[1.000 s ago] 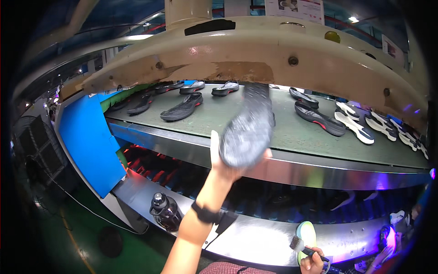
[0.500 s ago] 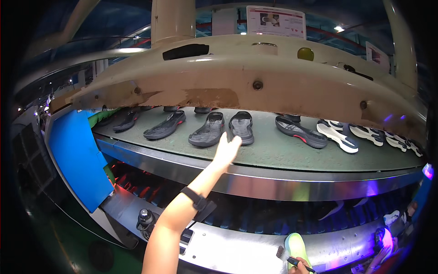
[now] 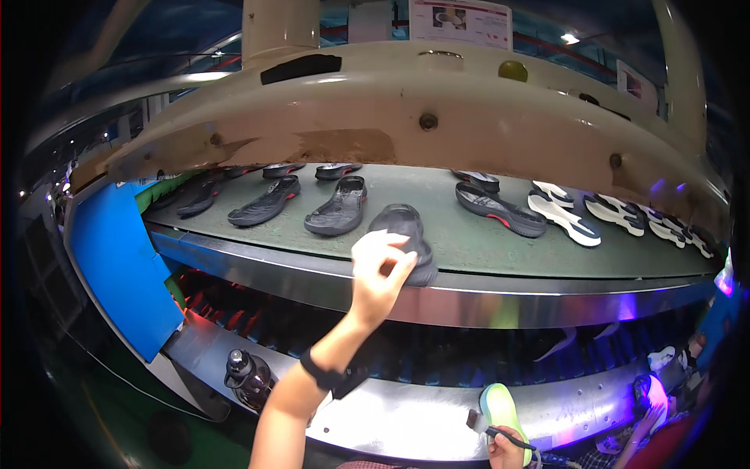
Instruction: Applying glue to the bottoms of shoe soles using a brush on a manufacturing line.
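My left hand [image 3: 376,273] pinches a black shoe sole [image 3: 400,221] by its edge, thumb and fingers curled. The sole is tilted over the front edge of the green conveyor belt [image 3: 476,259]. Low in the view, my right hand [image 3: 508,448] grips a brush [image 3: 498,432] with a black handle and dark bristles. A yellow-green shoe sole [image 3: 500,406] is right behind that hand, over the metal ledge; whether the fingers also touch it, I cannot tell. Left of the pinched sole, another black sole [image 3: 337,207] lies on the belt.
A beige machine hood [image 3: 312,133] overhangs the belt. Black-and-red soles [image 3: 500,209] and white-and-navy soles [image 3: 564,220] lie to the right. Below runs a metal ledge [image 3: 406,422], with a dark bottle [image 3: 248,379] at its left. A co-worker's hand [image 3: 647,426] is at the lower right.
My left hand has taken hold of the right-hand black sole of the pair and drawn it toward me, off its spot on the belt. My right hand keeps the brush beside the yellow-green sole.
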Demonstrator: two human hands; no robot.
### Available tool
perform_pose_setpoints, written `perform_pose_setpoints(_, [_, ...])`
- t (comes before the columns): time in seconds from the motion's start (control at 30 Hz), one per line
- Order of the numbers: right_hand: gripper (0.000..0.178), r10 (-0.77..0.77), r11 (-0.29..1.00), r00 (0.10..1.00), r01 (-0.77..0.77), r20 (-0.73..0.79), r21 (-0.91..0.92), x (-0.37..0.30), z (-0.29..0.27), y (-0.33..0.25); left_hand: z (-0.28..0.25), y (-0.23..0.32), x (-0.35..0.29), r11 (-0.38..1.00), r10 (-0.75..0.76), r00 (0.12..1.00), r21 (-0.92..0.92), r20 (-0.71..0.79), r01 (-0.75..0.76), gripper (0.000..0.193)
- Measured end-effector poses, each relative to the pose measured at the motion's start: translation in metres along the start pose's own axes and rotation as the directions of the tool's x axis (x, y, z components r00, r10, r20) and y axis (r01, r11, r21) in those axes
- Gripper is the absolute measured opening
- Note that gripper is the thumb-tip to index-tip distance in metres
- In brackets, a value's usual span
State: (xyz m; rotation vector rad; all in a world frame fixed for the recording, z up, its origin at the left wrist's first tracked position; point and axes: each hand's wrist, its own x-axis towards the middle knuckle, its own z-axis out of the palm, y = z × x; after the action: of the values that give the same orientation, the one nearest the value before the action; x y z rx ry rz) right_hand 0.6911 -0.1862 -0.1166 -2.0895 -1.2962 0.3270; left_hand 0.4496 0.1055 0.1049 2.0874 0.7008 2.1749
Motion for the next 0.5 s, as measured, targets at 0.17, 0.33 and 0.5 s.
perform_pose_setpoints(0.17, [0.023, 0.115, -0.02, 0.981, -0.156, 0.157, 0.988, 0.019, 0.007, -0.013, -0.024, 0.038, -0.054, 0.222, -0.759, 0.585, -0.731, 0.285, 0.645, 0.035])
perform_pose_setpoints(0.33, [0.023, 0.007, -0.03, 0.996, -0.088, 0.088, 0.996, 0.03, -0.004, -0.012, -0.059, 0.027, -0.091, -0.103, -0.504, 0.482, -0.603, 0.717, 0.791, 0.063])
perform_pose_setpoints(0.5, [0.025, -0.043, -0.127, 0.998, -0.053, 0.048, 0.99, 0.027, -0.023, -0.026, -0.076, 0.051, -0.17, -0.579, -0.253, 0.44, -0.499, 0.862, 0.645, 0.095])
